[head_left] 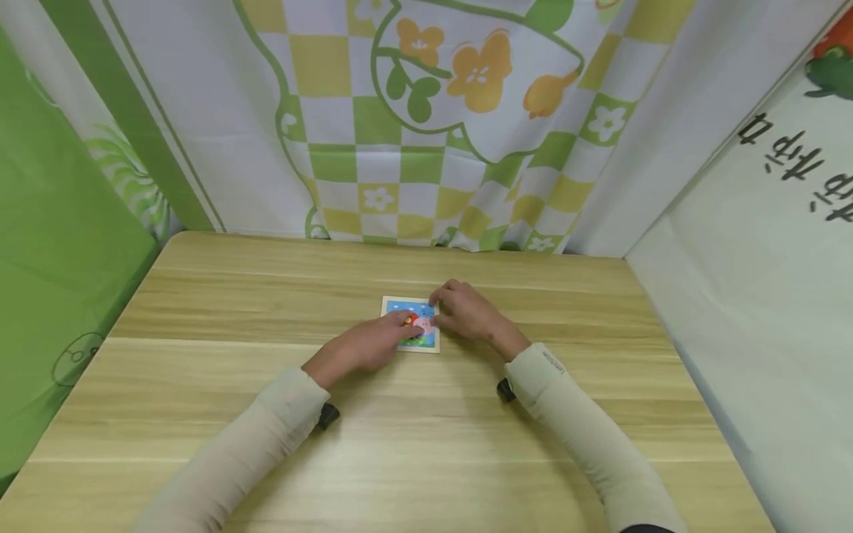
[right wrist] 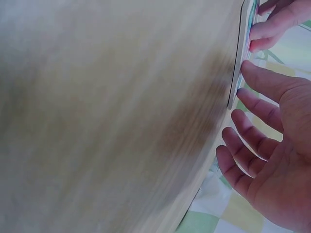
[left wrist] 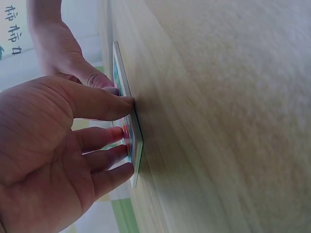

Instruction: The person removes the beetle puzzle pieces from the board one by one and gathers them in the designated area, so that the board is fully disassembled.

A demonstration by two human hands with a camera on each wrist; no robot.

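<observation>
A small square picture board [head_left: 400, 304] with a pale border, blue ground and red and pink shapes lies flat on the wooden table. My left hand [head_left: 369, 343] reaches over it from the left, fingertips on the picture; its thumb [left wrist: 109, 104] comes to the near rim in the left wrist view. At the board's right side is my right hand [head_left: 469, 309], with thumb and index fingertips right at the edge. The other fingers [right wrist: 240, 145] of that hand are spread and loosely bent in the right wrist view. Both hands partly cover the picture.
The wooden table [head_left: 413, 459] stretches around the board on all sides. Behind it hangs a patterned curtain [head_left: 426, 163]; a green cloth [head_left: 67, 222] is at the left and a white sheet with dark writing [head_left: 753, 296] at the right.
</observation>
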